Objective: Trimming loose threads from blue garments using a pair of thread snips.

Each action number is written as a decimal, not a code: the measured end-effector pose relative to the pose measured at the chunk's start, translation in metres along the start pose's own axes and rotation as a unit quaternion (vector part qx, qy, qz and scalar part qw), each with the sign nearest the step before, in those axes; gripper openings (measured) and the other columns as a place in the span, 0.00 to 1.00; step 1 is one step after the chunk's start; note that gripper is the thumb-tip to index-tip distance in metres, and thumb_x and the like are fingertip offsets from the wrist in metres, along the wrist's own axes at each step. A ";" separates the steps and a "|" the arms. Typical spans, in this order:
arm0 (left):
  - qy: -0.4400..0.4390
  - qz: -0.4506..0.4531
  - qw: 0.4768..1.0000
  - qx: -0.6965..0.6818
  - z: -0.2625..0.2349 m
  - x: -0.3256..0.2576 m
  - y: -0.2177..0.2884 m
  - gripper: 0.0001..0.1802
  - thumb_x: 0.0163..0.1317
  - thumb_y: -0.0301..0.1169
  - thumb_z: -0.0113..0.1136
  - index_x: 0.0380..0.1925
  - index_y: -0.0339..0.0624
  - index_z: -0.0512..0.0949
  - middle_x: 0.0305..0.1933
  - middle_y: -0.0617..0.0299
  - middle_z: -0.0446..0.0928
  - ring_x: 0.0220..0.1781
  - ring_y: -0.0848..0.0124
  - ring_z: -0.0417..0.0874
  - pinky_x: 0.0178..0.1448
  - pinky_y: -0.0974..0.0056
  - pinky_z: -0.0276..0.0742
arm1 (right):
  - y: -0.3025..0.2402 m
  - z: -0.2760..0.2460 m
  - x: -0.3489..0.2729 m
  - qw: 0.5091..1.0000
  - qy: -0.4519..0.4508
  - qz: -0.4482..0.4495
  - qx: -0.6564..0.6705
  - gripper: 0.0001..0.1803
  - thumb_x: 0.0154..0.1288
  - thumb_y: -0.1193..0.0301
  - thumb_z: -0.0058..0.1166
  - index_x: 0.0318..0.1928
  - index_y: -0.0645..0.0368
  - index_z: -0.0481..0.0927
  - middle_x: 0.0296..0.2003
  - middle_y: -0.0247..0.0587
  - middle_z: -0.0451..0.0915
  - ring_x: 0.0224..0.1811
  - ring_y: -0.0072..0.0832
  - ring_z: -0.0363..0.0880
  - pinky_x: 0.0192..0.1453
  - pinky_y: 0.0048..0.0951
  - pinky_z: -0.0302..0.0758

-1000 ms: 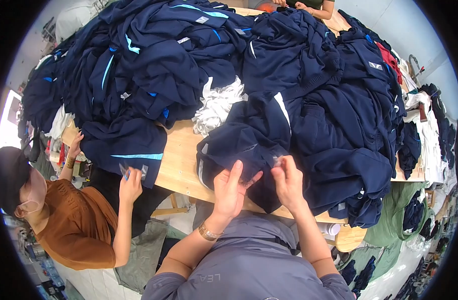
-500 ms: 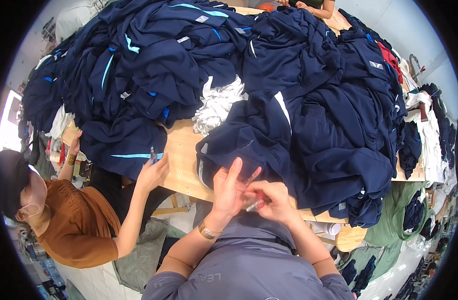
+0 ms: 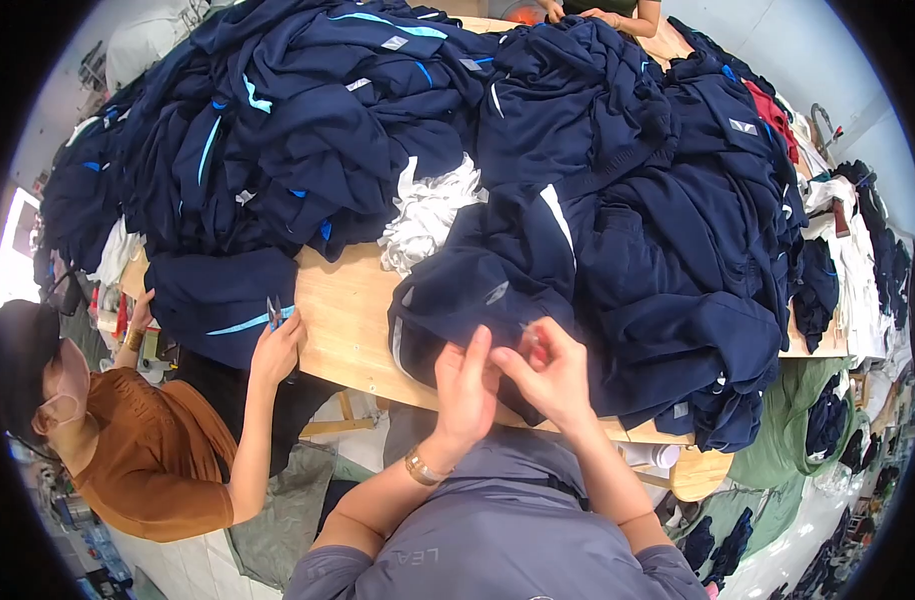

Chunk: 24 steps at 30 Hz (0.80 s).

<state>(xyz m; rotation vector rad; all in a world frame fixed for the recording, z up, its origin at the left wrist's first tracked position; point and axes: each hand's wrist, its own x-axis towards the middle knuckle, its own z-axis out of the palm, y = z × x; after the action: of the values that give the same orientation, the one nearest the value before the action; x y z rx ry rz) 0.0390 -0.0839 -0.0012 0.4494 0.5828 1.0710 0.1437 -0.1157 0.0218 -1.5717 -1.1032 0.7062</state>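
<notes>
Co-worker: in a brown top (image 3: 153, 455), at the far left, one hand (image 3: 278, 348) holding small snips (image 3: 275, 314) over a navy piece with a light-blue stripe (image 3: 246, 324).
Left pile: dark navy garments (image 3: 318, 140) heaped high, with pale-blue and silver-grey patches showing.
Tabletop: light wood (image 3: 338, 320), bare between the co-worker's piece and the nearer garment.
White bundle: a tangle of strips (image 3: 433, 215), just beside the near garment on its far left side.
Near garment: a dark navy piece (image 3: 463, 275) with white edging, directly in front of both hands, spreading beyond their fingertips and down behind them.
Left hand: loosely open (image 3: 466, 385), thumb raised, in front of the garment's lower part; whether it touches the cloth is unclear.
Right hand: just beside the left (image 3: 558, 375), fingers curled round a small blurred thing (image 3: 533, 343), too unclear to identify, in front of the garment.
Right heap: more navy garments (image 3: 678, 260), adjoining the near one.
Far right: a red cloth (image 3: 773, 115) and white cloths (image 3: 843, 240) past the heap; green sheeting (image 3: 778, 450) lower down.
</notes>
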 end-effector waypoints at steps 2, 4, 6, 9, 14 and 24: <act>0.006 0.021 1.000 -0.012 -0.003 0.000 -0.006 0.06 0.67 0.30 0.49 0.40 0.41 0.72 0.38 0.67 0.75 0.40 0.79 0.75 0.44 0.71 0.73 | 0.006 0.008 0.001 1.000 0.014 -0.002 0.000 0.15 0.52 0.70 0.65 0.24 0.63 0.70 0.14 0.30 0.63 0.18 0.13 0.57 0.20 0.19 0.59; -0.001 0.044 0.999 0.013 -0.013 0.005 -0.007 0.12 0.69 0.32 0.44 0.47 0.38 0.70 0.46 0.59 0.75 0.45 0.72 0.77 0.51 0.68 0.74 | 0.010 0.010 -0.002 0.999 0.019 -0.049 0.014 0.13 0.55 0.72 0.62 0.25 0.63 0.70 0.14 0.30 0.64 0.18 0.13 0.57 0.20 0.19 0.59; -0.003 0.045 0.999 0.012 -0.016 0.006 -0.005 0.13 0.69 0.33 0.44 0.48 0.38 0.69 0.48 0.58 0.75 0.47 0.71 0.77 0.54 0.64 0.75 | 0.004 0.006 -0.010 0.999 -0.003 -0.045 0.013 0.11 0.56 0.74 0.59 0.25 0.64 0.70 0.14 0.29 0.64 0.19 0.13 0.58 0.21 0.18 0.59; 0.003 -0.009 1.000 -0.013 -0.009 0.008 0.005 0.15 0.69 0.37 0.44 0.49 0.39 0.67 0.49 0.56 0.74 0.51 0.67 0.77 0.58 0.53 0.75 | -0.002 -0.008 -0.021 0.987 -0.134 0.012 0.086 0.08 0.55 0.77 0.57 0.23 0.62 0.74 0.15 0.26 0.68 0.20 0.09 0.61 0.21 0.17 0.57; -0.004 -0.038 0.997 -0.072 -0.003 0.007 0.012 0.10 0.69 0.35 0.46 0.44 0.42 0.70 0.44 0.64 0.75 0.47 0.70 0.78 0.56 0.53 0.76 | -0.010 -0.043 -0.019 0.926 -0.343 0.044 0.151 0.10 0.52 0.74 0.62 0.24 0.61 0.72 0.17 0.24 0.65 0.22 0.10 0.57 0.23 0.17 0.55; 0.004 -0.083 0.994 -0.075 0.004 0.007 0.021 0.09 0.67 0.32 0.49 0.36 0.39 0.76 0.41 0.61 0.79 0.44 0.70 0.80 0.51 0.62 0.78 | 0.020 -0.017 -0.003 0.962 -0.012 -0.155 -0.225 0.14 0.58 0.64 0.58 0.30 0.62 0.70 0.20 0.44 0.72 0.17 0.36 0.72 0.21 0.30 0.67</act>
<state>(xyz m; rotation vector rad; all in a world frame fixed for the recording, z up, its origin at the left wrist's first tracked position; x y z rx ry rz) 0.0297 -0.0693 0.0130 0.2610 0.5326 0.9503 0.1632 -0.1262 0.0068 -1.7079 -1.5653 0.2719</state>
